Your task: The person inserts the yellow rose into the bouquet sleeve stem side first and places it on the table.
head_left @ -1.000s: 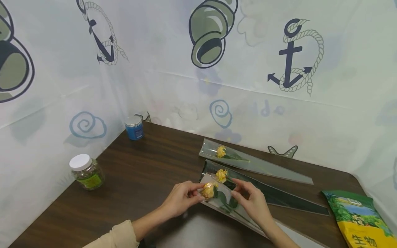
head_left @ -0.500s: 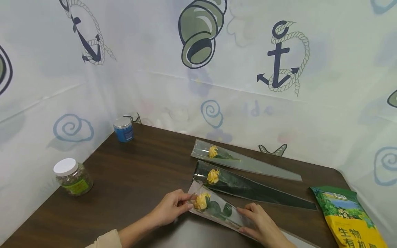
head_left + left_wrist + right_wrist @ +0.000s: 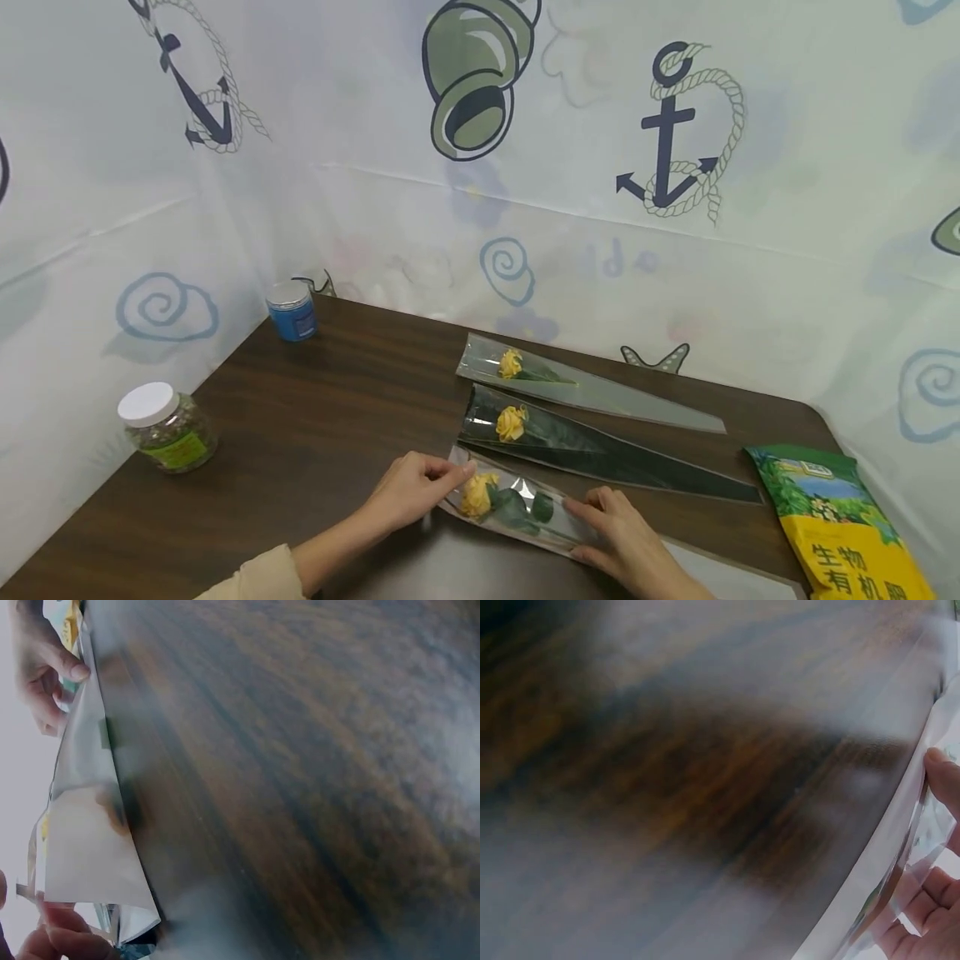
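Note:
A yellow rose (image 3: pixel 477 497) with green leaves lies inside a flower sleeve (image 3: pixel 558 540), clear in front and pale at the back, near the table's front. At the sleeve's wide end, my left hand (image 3: pixel 414 492) pinches the rim between thumb and fingers, beside the bloom. Farther down, past the leaves, my right hand (image 3: pixel 626 542) grips the sleeve across its width. The left wrist view shows the pale back of the sleeve (image 3: pixel 90 847) tilted up from the table; in the right wrist view, my right thumb presses its near edge. The sleeve's narrow end runs beyond my right hand.
Behind lie two more sleeved yellow roses, one in a dark sleeve (image 3: pixel 600 450) and one in a grey sleeve (image 3: pixel 630 400). A white-lidded jar (image 3: pixel 168 427) and a blue jar (image 3: pixel 292 312) stand left. A green-yellow bag (image 3: pixel 836 521) lies right on the brown table (image 3: pixel 352 375).
My left hand has gone from the bloom to the sleeve's rim. My right hand has moved down the sleeve and now grips its sides. The sleeve's wide end has shifted away from the dark sleeve.

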### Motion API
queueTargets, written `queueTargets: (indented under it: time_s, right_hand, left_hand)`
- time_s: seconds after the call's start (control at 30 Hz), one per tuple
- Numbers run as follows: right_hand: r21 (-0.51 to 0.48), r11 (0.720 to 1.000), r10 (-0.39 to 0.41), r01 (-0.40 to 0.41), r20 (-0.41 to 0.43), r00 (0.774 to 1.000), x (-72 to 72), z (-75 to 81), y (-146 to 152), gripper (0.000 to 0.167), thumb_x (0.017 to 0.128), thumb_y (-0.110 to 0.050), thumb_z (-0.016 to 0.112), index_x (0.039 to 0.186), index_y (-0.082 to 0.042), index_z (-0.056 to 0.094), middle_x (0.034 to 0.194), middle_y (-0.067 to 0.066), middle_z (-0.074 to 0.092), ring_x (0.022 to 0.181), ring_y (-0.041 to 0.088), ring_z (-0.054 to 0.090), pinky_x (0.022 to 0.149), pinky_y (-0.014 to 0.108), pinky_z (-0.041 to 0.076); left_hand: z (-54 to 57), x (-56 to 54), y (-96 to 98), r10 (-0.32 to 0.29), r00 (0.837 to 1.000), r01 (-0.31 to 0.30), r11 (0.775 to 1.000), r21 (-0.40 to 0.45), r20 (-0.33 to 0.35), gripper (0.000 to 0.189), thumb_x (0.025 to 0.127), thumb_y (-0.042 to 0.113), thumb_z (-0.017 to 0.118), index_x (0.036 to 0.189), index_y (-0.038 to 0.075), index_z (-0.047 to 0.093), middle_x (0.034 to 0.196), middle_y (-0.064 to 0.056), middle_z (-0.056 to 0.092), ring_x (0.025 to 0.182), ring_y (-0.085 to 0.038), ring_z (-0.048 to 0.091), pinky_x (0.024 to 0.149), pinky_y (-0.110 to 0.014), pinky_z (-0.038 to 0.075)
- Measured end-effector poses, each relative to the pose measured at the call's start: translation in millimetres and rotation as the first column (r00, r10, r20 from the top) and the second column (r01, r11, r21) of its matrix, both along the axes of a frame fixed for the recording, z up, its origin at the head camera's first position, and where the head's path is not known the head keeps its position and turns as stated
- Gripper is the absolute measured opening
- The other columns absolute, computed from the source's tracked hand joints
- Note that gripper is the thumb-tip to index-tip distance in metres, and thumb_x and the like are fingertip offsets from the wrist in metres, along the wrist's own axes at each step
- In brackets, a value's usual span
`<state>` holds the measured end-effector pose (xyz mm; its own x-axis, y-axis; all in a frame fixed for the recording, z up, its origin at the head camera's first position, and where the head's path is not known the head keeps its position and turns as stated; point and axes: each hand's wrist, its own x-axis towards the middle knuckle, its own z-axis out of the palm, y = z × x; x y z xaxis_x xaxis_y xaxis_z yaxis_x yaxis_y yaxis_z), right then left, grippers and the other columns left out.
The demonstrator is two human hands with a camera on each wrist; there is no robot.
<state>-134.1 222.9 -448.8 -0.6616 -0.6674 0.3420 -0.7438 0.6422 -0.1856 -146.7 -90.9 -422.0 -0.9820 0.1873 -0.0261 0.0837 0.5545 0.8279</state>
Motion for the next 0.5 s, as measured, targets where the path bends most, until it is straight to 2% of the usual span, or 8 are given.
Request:
queueTargets:
  time_s: [0.13,0.3,0.43,0.5]
  right_hand:
    - [-0.009,1.000,0.009,-0.010,-0.060,0.998,0.5,-1.7,-0.4,0.053,0.074,-0.034,0.078,0.119,-0.009,0.064,0.102,-0.002,0.053,0.089,0.014,0.050,0.068,0.031,0.046]
    - [-0.012,1.000,0.011,-0.012,-0.090,0.996,-1.3,-0.8,-1.0,0.054,0.071,-0.034,0.079,0.118,-0.009,0.065,0.102,0.000,0.054,0.088,0.014,0.050,0.068,0.031,0.046]
    - [-0.007,1.000,0.009,-0.010,-0.079,0.997,-0.8,-0.2,-1.4,0.054,0.072,-0.034,0.078,0.118,-0.009,0.064,0.102,0.000,0.054,0.088,0.014,0.051,0.068,0.032,0.046]
    - [-0.006,1.000,0.005,-0.005,-0.071,0.997,0.2,-0.1,-1.4,0.054,0.072,-0.034,0.078,0.118,-0.009,0.064,0.103,0.000,0.054,0.089,0.015,0.051,0.069,0.032,0.046]
  left_hand:
    - [2.5,0.7,3.1,0.019,1.000,-0.019,1.000,-0.019,-0.007,0.033,0.086,0.049,0.061,0.090,0.020,0.076,0.087,0.004,0.072,0.076,-0.008,0.060,0.061,-0.026,0.046]
    - [2.0,-0.1,2.3,-0.010,1.000,0.010,0.999,-0.036,-0.017,0.032,0.086,0.047,0.062,0.092,0.018,0.076,0.085,0.005,0.072,0.071,-0.004,0.057,0.058,-0.024,0.043]
    - [-1.2,0.1,0.5,-0.060,0.998,0.060,0.998,0.001,0.006,0.028,0.088,0.037,0.062,0.093,0.012,0.076,0.077,0.004,0.069,0.062,-0.005,0.048,0.053,-0.021,0.037]
    - [-2.4,0.7,-1.1,-0.118,0.992,0.114,0.991,0.070,0.053,0.027,0.092,0.031,0.060,0.096,0.008,0.074,0.082,0.000,0.070,0.070,-0.009,0.054,0.059,-0.022,0.042]
